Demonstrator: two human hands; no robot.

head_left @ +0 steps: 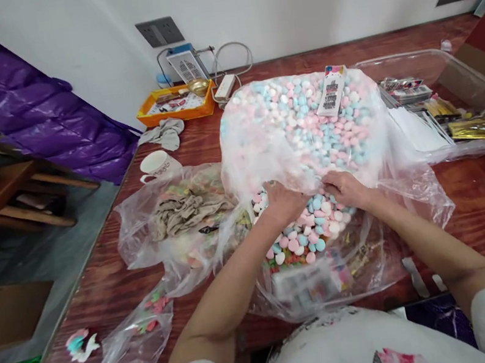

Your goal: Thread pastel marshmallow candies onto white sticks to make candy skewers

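A large clear plastic bag (253, 136) full of pink, blue and white round pieces lies in the middle of the table. My left hand (285, 200) is closed on the near edge of its film, and my right hand (345, 188) pinches the same edge a little to the right. Loose round pieces (319, 224) show below and between my hands. Nearer me, a second clear bag (307, 288) holds printed packets and gold items. A white card packet (332, 91) rests on top of the large bag.
Left of the bag are a grey-brown cloth (189, 211) on plastic, a white mug (160, 165) and an orange tray (178, 115). A clear bin (435, 56) with packets stands right. Near the left edge lie small mermaid-tail pieces (82, 344).
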